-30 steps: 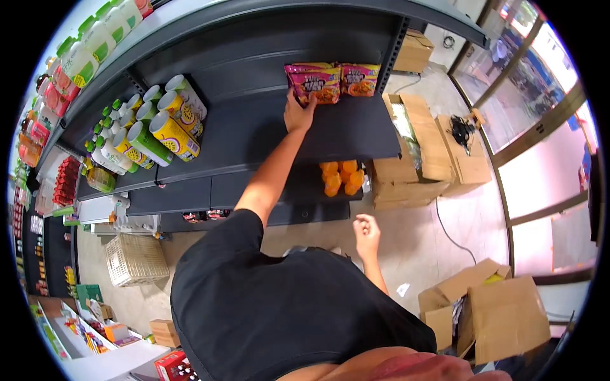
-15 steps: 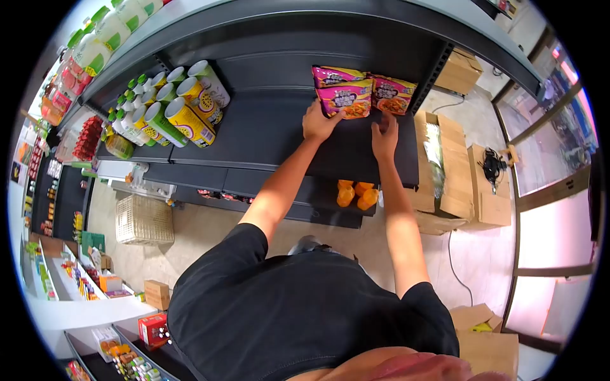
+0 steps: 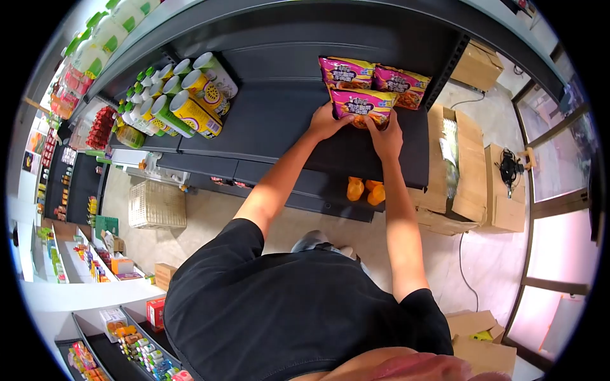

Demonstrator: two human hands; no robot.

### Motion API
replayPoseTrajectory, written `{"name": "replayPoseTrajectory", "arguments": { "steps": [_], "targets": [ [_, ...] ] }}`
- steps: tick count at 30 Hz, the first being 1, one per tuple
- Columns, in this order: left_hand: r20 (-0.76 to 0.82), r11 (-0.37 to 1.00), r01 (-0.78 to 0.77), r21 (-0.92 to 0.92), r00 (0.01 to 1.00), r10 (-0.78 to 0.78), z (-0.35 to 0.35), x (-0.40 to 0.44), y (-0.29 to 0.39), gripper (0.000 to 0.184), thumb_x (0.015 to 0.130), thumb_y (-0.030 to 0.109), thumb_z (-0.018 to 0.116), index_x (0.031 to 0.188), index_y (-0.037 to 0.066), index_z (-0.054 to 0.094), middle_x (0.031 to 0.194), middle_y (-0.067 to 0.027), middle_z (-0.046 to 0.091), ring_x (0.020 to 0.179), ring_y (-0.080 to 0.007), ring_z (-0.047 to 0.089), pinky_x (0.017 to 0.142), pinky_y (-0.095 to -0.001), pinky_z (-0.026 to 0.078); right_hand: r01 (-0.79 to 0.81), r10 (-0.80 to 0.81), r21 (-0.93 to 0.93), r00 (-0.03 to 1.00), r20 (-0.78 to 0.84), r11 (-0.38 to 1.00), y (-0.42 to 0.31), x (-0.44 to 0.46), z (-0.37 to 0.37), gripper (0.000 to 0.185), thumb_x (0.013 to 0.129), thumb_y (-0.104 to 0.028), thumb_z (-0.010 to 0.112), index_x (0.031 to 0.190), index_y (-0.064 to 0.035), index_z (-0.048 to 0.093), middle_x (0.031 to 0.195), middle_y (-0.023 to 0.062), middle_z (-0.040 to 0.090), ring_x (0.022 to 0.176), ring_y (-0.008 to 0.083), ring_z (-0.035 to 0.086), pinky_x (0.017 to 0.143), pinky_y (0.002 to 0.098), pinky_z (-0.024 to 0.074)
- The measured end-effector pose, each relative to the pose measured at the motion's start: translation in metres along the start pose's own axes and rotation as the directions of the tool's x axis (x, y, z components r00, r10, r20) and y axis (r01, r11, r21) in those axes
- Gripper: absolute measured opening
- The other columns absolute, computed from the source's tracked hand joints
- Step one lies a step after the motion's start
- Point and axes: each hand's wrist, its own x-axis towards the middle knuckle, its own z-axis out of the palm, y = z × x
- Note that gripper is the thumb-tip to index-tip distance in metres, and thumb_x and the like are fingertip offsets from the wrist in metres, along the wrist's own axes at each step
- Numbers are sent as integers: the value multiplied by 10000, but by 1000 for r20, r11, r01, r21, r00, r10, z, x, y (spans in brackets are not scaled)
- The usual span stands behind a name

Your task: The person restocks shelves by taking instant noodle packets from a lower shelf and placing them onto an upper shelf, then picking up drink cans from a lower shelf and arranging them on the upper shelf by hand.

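Observation:
Between my two hands is a pink and yellow packet of instant noodles [image 3: 362, 105], tilted up in front of two similar packets. My left hand [image 3: 324, 122] grips its left lower side, thumb on the front. At the lower right side my right hand [image 3: 386, 134] pinches the same packet. Behind it, a left noodle packet [image 3: 346, 68] and a right noodle packet [image 3: 403, 81] lean near the back of the dark shelf [image 3: 267, 127]. The held packet hides the lower part of both.
Yellow and green cans [image 3: 194, 114] stand in a group with small bottles on the shelf's left. A shelf upright [image 3: 448, 70] rises right of the packets. Orange bottles [image 3: 365, 190] sit on the lower shelf. An open cardboard box [image 3: 473, 171] stands on the floor to the right.
My right hand has moved left and taken hold of the front packet, which my left hand also holds. That packet has shifted right and towards me, away from the left one behind.

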Motion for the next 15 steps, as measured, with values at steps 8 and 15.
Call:
{"name": "replayPoseTrajectory", "arguments": {
  "steps": [8,15],
  "targets": [
    [74,994,63,86,995,-70,-2,-3,18,588,815,437,822,1256,89,652,1152,-107,754,1097,-293,706,941,-387,532,80,-80,74,997,1,994,0,-3,-6,720,790,-478,845,1326,-88,565,1112,163,707,1026,357,696,825,442,566],
    [48,991,92,97,994,-97,4,-6,17,608,831,497,791,1278,112,644,1183,-99,744,1134,-322,683,956,-405,522,84,-84,-31,996,8,996,6,-4,0,724,801,-530,814,1321,-98,554,1071,164,711,1006,365,689,816,462,558]
  ]
}}
